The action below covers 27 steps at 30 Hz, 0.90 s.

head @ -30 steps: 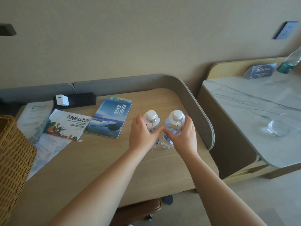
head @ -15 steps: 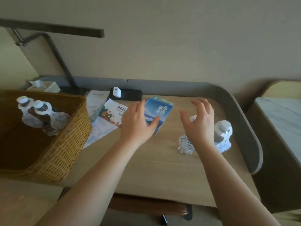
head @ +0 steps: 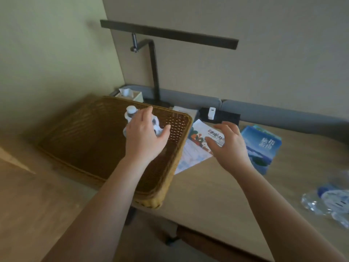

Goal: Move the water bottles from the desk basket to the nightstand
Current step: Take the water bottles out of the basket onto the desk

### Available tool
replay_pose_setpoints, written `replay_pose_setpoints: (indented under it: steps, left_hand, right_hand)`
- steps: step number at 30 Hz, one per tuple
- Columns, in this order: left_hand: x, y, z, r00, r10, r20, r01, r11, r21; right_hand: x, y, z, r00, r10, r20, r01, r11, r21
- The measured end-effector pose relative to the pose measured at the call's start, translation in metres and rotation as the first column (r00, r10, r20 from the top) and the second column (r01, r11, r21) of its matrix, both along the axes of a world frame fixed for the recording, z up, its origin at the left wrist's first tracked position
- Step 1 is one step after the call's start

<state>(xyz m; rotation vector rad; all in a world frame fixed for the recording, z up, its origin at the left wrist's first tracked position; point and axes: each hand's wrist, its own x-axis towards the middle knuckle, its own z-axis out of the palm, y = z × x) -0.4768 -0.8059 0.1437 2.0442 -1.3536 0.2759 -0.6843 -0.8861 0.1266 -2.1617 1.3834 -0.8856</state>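
Reaching into the wicker basket (head: 175, 148), the left hand (head: 145, 138) spreads over two water bottles (head: 131, 115) beneath its fingers; the right hand (head: 229, 146) hovers open alongside. Grabbing both risks one slipping.

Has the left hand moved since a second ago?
Yes. The left hand went left, away from the blue booklet, and is now over the wicker basket.

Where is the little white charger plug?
In the head view, the white charger plug sits on a black box at the back of the desk, right of the wicker basket and just behind the colourful leaflet.
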Motion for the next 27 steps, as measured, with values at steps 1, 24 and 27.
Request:
replay_pose_setpoints:
  steps: [1, 24, 27]
  left_hand:
    - [0.025, 0.002, -0.002, 1.000, -0.006, 0.001, 0.006, 1.000, -0.006]
    - [0.186, -0.074, -0.088, 0.753, -0.132, -0.645, 0.296, 0.943, 0.152]
    - [0.186, -0.076, -0.090, 0.763, -0.145, -0.630, 0.286, 0.950, 0.128]
  right_hand:
    - [0.023, 0.001, -0.002, 1.000, 0.004, -0.006, -0.004, 1.000, -0.009]
    - [0.223, -0.023, -0.061, 0.986, -0.108, -0.130, 0.136, 0.964, 0.227]
    - [0.225, -0.022, -0.063, 0.988, -0.117, -0.101, 0.136, 0.970, 0.202]
